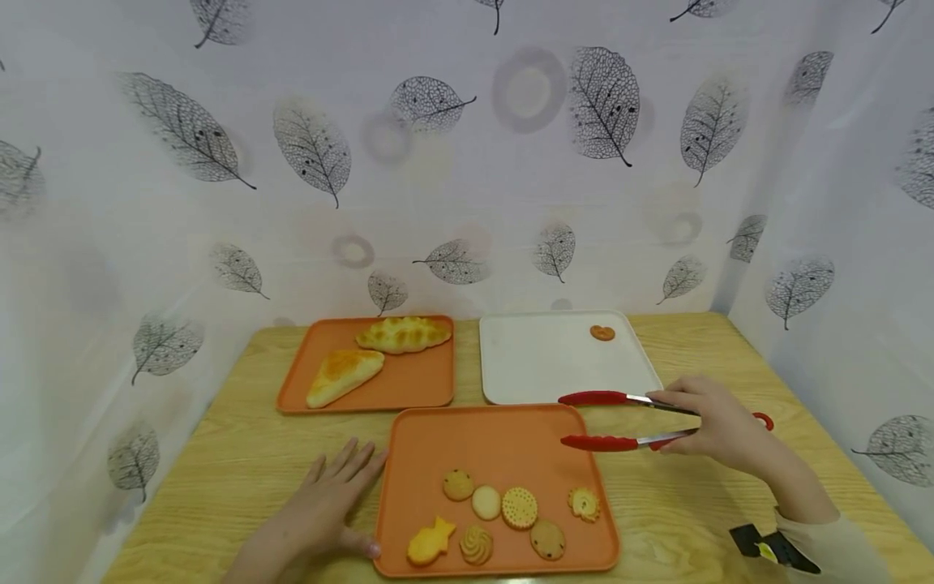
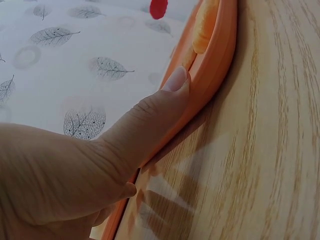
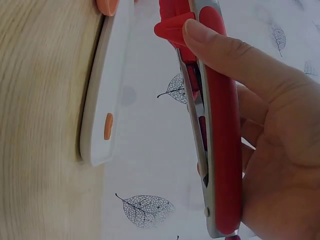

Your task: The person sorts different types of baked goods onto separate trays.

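Observation:
In the head view my right hand (image 1: 718,426) holds red-tipped metal tongs (image 1: 598,444) by the handles. The tongs' two tips stand apart, over the right edge of the near orange tray (image 1: 481,434). Close up, the thumb of that hand (image 3: 270,105) lies along the tongs' red grip (image 3: 225,145). My left hand (image 1: 321,503) lies beside the same tray with its fingers spread and straight, its thumb at the rim (image 2: 212,75). On this tray are several cookies, among them a fish-shaped one (image 1: 430,542), a swirl cookie (image 1: 477,545) and a dotted round one (image 1: 519,508).
Behind, on the left, another orange tray (image 1: 409,388) bears a croissant-like bread (image 1: 404,335) and a triangular pastry (image 1: 345,375). A white tray (image 1: 550,357) stands at the back right with a small pretzel-shaped cookie (image 1: 602,332). Leaf-patterned curtain (image 1: 467,186) borders the wooden table (image 1: 212,478).

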`<state>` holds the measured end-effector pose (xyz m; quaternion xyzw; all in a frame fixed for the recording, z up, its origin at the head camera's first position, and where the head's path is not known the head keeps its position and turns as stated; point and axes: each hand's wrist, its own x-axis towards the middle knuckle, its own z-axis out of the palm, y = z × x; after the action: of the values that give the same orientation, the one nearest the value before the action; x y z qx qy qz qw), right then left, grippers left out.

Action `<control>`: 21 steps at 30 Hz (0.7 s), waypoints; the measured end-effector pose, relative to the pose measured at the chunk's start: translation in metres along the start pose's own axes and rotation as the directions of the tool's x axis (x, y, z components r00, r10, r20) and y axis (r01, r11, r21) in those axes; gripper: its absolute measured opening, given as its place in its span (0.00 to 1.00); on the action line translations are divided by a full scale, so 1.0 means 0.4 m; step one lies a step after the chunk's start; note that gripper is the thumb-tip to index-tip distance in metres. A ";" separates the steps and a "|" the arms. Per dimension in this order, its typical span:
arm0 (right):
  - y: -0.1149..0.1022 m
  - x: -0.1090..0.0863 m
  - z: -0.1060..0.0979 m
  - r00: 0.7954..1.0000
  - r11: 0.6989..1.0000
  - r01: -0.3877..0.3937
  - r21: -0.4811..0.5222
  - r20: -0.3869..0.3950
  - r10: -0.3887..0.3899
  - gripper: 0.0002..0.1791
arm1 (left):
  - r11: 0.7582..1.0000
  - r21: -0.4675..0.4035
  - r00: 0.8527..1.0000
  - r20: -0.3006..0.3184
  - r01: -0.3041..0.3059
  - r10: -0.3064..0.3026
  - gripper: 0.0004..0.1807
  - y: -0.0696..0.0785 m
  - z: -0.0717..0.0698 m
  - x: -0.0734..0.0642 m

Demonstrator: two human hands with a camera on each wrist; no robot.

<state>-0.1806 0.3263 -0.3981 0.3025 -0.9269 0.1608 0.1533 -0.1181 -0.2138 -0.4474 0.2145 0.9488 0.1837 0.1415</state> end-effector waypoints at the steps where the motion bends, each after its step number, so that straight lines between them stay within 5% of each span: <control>1: -0.003 -0.005 -0.001 1.000 1.000 0.006 0.002 0.007 -0.006 0.37 | 1.000 -0.002 1.000 0.003 0.001 -0.001 0.68 0.000 0.000 0.000; 10: -0.032 -0.037 -0.009 0.993 0.992 0.116 -0.043 0.038 -0.114 0.41 | 1.000 -0.004 1.000 -0.003 0.010 -0.010 0.68 0.002 0.001 -0.001; 21: -0.092 -0.056 -0.043 0.981 0.976 0.112 -0.188 0.179 -0.078 0.36 | 1.000 0.007 1.000 -0.008 0.009 -0.009 0.68 -0.001 0.004 -0.001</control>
<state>-0.1379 0.3164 -0.3836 0.3427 -0.9324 0.0343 0.1099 -0.1172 -0.2138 -0.4486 0.2100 0.9510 0.1804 0.1378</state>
